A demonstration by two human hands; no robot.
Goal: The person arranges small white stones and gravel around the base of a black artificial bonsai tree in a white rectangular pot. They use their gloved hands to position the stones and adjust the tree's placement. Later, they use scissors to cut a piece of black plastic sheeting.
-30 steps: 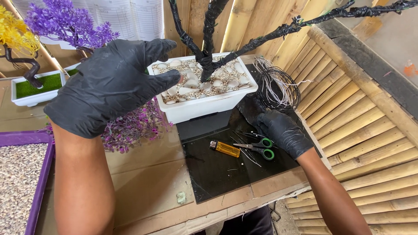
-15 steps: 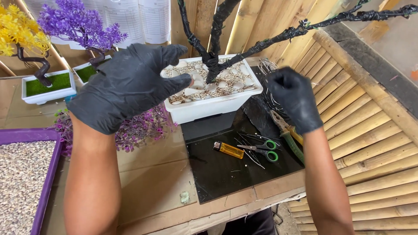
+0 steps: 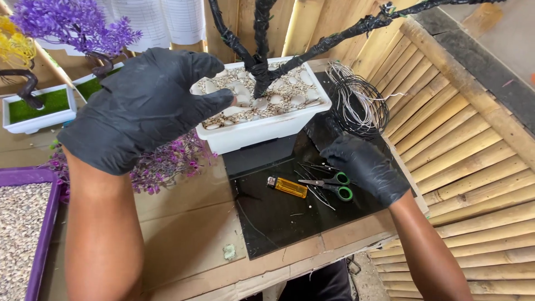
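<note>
My left hand [image 3: 147, 103], in a black glove, hovers with fingers spread just left of a white rectangular pot [image 3: 262, 131]. The pot is filled with pale pebbles, and a black-wrapped bare tree trunk [image 3: 259, 67] rises from them. My right hand [image 3: 365, 167], also gloved, is low over the black mat [image 3: 284, 220]. Its curled fingers rest by thin black wire pieces [image 3: 312, 170] and the green-handled scissors [image 3: 334, 187]. Whether it pinches a wire is hidden. An orange lighter [image 3: 287, 187] lies left of the scissors.
A coil of thin wire [image 3: 359, 103] lies behind my right hand. Purple flower tufts [image 3: 167, 161] lie under my left arm. At the left are a purple gravel tray [image 3: 25, 223] and small potted trees with purple [image 3: 72, 22] and yellow [image 3: 14, 47] foliage. Bamboo slats [image 3: 468, 145] border the right.
My right hand has dropped from beside the pot down to the mat next to the scissors. My left hand stays raised near the pot, shifted slightly.
</note>
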